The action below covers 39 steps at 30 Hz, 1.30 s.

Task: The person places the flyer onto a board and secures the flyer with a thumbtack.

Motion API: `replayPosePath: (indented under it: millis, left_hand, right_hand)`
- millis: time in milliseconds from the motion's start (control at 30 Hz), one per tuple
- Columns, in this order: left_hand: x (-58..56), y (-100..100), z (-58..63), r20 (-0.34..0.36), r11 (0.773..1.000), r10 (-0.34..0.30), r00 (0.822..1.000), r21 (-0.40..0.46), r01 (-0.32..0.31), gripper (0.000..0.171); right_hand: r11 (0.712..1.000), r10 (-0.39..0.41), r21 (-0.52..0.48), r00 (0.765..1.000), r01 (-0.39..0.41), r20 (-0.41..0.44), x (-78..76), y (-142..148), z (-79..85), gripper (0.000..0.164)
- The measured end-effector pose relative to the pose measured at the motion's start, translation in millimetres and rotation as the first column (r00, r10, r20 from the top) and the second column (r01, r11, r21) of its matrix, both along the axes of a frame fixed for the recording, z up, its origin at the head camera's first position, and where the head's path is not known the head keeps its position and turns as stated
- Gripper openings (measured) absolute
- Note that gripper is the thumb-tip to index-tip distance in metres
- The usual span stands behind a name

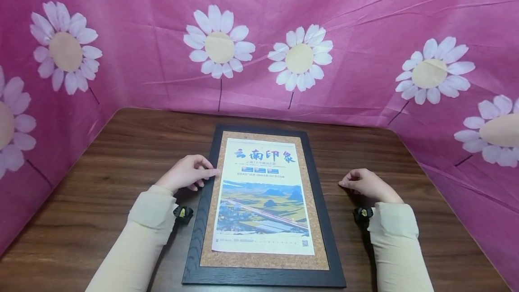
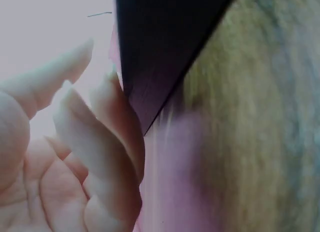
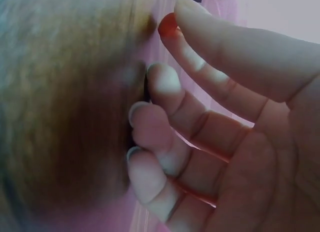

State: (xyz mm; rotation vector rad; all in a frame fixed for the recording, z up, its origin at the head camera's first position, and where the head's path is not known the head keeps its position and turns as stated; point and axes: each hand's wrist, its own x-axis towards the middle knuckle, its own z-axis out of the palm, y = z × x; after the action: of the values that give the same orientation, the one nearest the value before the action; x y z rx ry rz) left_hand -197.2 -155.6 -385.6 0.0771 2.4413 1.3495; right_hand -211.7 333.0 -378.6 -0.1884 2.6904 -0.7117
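A black-framed cork board (image 1: pixel 263 262) lies on the wooden table, and a printed travel poster (image 1: pixel 263 193) with Chinese lettering and a landscape picture covers most of its cork. At the frame's left edge, my left hand (image 1: pixel 187 174) has its thumb reaching over the border and its bent fingers beside the frame's outer side (image 2: pixel 165 32). My right hand (image 1: pixel 371 184) rests on the table to the right of the board, apart from it. Its fingers are loosely curled, thumb and index tips together. Red-orange shows at the index fingertip (image 3: pixel 169 25) under the thumb.
A pink cloth (image 1: pixel 259 98) printed with white daisies hangs behind and along both sides of the table. Brown tabletop (image 1: pixel 154 134) extends around the board. Black wrist cameras (image 1: pixel 184 214) sit at the cuffs of the pale sleeves (image 1: pixel 399 242).
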Motion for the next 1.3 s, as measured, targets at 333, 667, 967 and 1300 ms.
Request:
replayPosePath:
  millis: [333,667,967,1300]
  left_hand:
    - [-1.0,-9,1.1,0.017,1.000,-0.005,1.000,0.000,0.005,0.041]
    - [-2.2,-14,1.4,0.018,1.000,-0.006,1.000,0.010,0.005,0.040]
    - [-3.4,-16,-3.7,0.018,1.000,-0.017,1.000,0.017,0.017,0.041]
    - [-3.3,-14,-2.3,0.025,1.000,-0.013,1.000,-0.001,0.013,0.041]
  right_hand:
    - [1.000,0.015,0.015,0.998,-0.014,-0.063,-2.4,-6,0.3,0.023]
    - [0.982,-0.071,-0.182,0.995,0.059,-0.064,-5.6,-9,2.5,0.025]
    - [0.979,-0.057,-0.200,0.994,0.038,-0.089,-7.2,-13,-0.3,0.023]
    - [0.967,-0.162,-0.218,0.979,0.132,-0.124,-5.4,-19,3.3,0.032]
